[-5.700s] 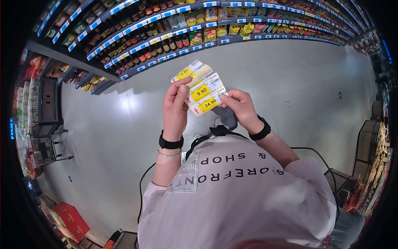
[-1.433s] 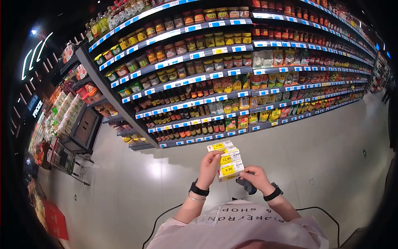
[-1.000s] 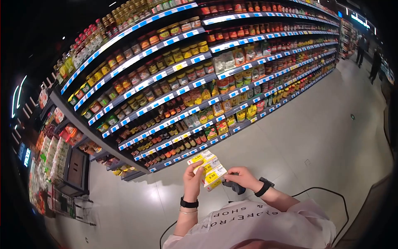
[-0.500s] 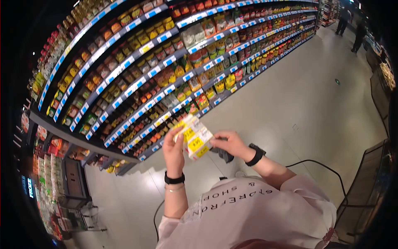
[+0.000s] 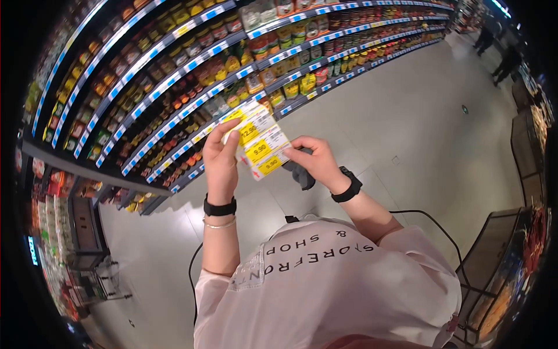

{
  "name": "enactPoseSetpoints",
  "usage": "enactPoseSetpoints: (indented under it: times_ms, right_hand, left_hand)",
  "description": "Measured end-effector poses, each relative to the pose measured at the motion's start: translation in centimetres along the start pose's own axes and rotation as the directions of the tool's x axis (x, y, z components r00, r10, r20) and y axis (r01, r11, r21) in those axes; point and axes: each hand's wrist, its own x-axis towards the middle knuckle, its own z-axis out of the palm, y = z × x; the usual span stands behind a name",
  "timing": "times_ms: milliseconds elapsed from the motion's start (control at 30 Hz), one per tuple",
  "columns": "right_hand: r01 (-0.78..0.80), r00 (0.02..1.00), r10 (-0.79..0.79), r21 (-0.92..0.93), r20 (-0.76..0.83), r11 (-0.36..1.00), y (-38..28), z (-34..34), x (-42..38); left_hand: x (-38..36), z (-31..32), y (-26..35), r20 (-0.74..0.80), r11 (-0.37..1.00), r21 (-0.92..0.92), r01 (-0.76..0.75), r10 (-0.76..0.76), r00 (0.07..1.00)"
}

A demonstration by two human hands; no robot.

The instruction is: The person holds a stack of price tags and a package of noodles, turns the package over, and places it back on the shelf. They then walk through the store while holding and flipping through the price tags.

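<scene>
Several yellow-and-white price tags (image 5: 266,141) are fanned out in front of me, with printed numbers such as 9.90 facing up. My left hand (image 5: 223,160) grips their left side between thumb and fingers. At the lower right edge, my right hand (image 5: 313,158) pinches the tags between thumb and forefinger. A black band (image 5: 220,205) circles the left wrist, with a thin bracelet (image 5: 220,223) below it. Another black band (image 5: 347,185) is on the right wrist. The tags hide part of the shelving behind them.
Long shelves (image 5: 192,75) of packaged goods with blue-and-white labels run along the left and far side. A dark cable (image 5: 427,216) passes at my right. A wire cart (image 5: 110,282) stands at lower left; two people (image 5: 507,63) are at the far right.
Both hands and the tags have risen in view and shifted slightly left. The tags are now fanned wider and face me more squarely. The view has tilted, so the shelves sit higher.
</scene>
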Motion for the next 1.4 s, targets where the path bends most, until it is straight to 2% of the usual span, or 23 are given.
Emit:
enactPoseSetpoints:
  times_ms: [100, 200, 333, 533, 733, 800, 1000, 1067, 1233, 1400]
  right_hand:
    - [0.013, 0.999, -0.012, -0.026, 0.039, 1.000, 0.3, -1.1, 0.6]
    - [-0.042, 0.999, 0.042, -0.013, 0.004, 0.999, -0.2, -2.1, 0.6]
    - [-0.013, 0.998, 0.014, 0.027, -0.054, 1.000, 0.7, -3.6, 0.6]
    - [-0.001, 0.999, 0.003, 0.040, -0.036, 0.999, 0.7, -5.7, 0.4]
    - [-0.009, 0.992, 0.010, 0.016, -0.123, 1.000, 1.1, -7.1, 0.2]
    - [-0.048, 0.983, 0.061, 0.080, -0.170, 0.996, 1.1, -7.4, 0.2]
    - [-0.021, 0.977, 0.025, 0.017, -0.213, 1.000, 1.5, -8.8, 0.9]
    - [-0.004, 0.963, 0.034, 0.114, -0.269, 0.993, 1.5, -9.0, 1.5]
    - [0.022, 0.946, -0.028, -0.022, -0.324, 1.000, 2.4, -11.0, 3.6]
    - [-0.002, 0.937, -0.013, -0.041, -0.349, 0.999, 4.1, -12.3, 7.6]
  left_hand:
    - [0.5, 1.0, -0.4, -0.003, 0.999, -0.010, 0.033, -0.033, 0.999]
    - [0.8, 2.5, -0.4, 0.031, 0.999, 0.048, 0.007, -0.009, 0.999]
    - [1.6, 4.1, -1.5, 0.043, 0.999, 0.031, 0.042, -0.043, 0.998]
    - [2.8, 5.8, -3.0, 0.108, 0.997, 0.044, 0.064, -0.068, 0.992]
    - [4.0, 7.0, -5.0, 0.136, 0.990, 0.009, 0.141, -0.141, 0.981]
    - [4.5, 7.3, -5.7, 0.198, 0.985, 0.025, 0.169, -0.171, 0.965]
    - [6.8, 8.4, -7.7, 0.278, 0.979, 0.002, 0.204, -0.196, 0.940]
    - [7.9, 8.9, -8.4, 0.302, 0.971, -0.035, 0.238, -0.216, 0.928]
    - [11.3, 10.7, -10.5, 0.299, 0.974, -0.031, 0.224, -0.205, 0.932]
    - [15.7, 10.9, -12.2, 0.266, 0.969, -0.049, 0.241, -0.220, 0.938]
